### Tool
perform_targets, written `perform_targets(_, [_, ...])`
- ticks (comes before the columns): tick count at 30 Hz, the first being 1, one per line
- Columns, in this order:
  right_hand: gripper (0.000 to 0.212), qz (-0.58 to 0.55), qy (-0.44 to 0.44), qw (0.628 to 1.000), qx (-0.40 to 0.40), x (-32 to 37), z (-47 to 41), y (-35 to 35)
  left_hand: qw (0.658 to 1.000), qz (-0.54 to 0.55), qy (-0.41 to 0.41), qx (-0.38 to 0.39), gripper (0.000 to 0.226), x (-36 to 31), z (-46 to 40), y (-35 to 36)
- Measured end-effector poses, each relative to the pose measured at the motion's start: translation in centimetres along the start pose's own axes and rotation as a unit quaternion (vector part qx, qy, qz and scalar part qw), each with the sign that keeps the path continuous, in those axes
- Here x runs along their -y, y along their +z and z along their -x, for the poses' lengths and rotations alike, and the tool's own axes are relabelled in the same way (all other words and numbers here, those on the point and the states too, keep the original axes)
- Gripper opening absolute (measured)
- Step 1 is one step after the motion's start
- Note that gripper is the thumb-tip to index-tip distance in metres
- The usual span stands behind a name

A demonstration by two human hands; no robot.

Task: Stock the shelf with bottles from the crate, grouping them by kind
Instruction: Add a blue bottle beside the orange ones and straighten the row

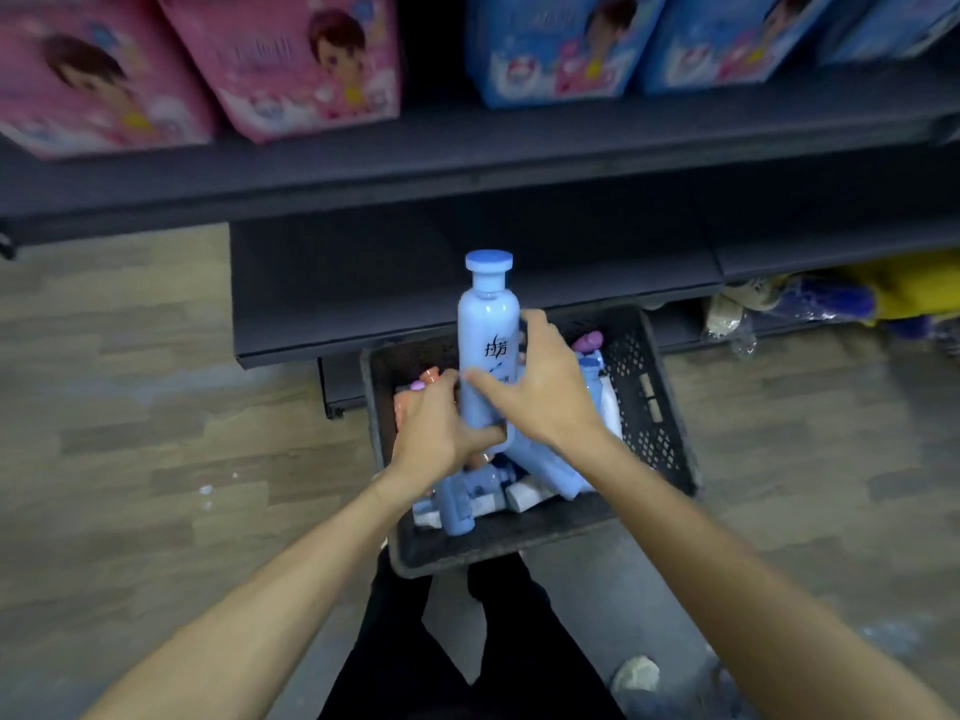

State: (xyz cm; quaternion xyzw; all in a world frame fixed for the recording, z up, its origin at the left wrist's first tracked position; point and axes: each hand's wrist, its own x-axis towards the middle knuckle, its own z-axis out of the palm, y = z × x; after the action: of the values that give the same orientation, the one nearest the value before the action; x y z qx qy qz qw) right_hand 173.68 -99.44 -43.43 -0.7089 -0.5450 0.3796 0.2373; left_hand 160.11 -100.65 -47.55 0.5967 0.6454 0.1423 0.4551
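A tall light-blue bottle (487, 324) with a blue cap stands upright above the black crate (660, 423). My right hand (540, 387) grips its middle from the right, thumb across the front. My left hand (436, 428) holds its lower end from the left, fingers curled round the base. Inside the crate lie several more bottles: light-blue ones (457, 504), a white one (524, 495), an orange one (402, 405) and a pink-capped one (589, 341). The dark lower shelf (363, 293) lies just behind the crate.
An upper dark shelf (467, 163) carries pink packs (291, 59) on the left and blue packs (561, 44) on the right. Yellow and blue bags (841, 298) sit under the shelf at right. Wood-pattern floor surrounds the crate; my dark-trousered legs are below it.
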Motion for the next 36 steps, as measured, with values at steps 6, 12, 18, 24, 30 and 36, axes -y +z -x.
perform_targets(6, [0.065, -0.076, -0.047, 0.995, 0.042, 7.3, -0.5, -7.4, 0.996, -0.019, 0.080, -0.041, 0.051, -5.4, 1.5, -5.7])
perform_targets(12, [0.056, -0.081, -0.137, 0.987, 0.010, 13.0, 1.6, -10.8, 0.986, -0.049, 0.139, -0.073, 0.047, -9.5, 3.2, -10.8])
perform_targets(18, [0.050, 0.006, -0.243, 0.969, -0.035, 17.9, 2.6, -13.5, 0.974, -0.075, 0.188, -0.103, 0.056, -12.5, 3.9, -15.0])
perform_targets(24, [0.052, 0.047, -0.337, 0.936, -0.095, 23.8, 3.8, -17.4, 0.951, -0.072, 0.250, -0.166, 0.051, -17.0, 5.0, -19.1])
perform_targets(30, [0.056, 0.056, -0.422, 0.892, -0.155, 31.7, 5.6, -22.6, 0.902, -0.068, 0.341, -0.257, 0.057, -23.3, 6.6, -25.2])
perform_targets(36, [0.054, 0.034, -0.468, 0.866, -0.173, 38.0, 6.6, -26.4, 0.871, -0.084, 0.366, -0.318, 0.051, -28.9, 8.4, -30.1])
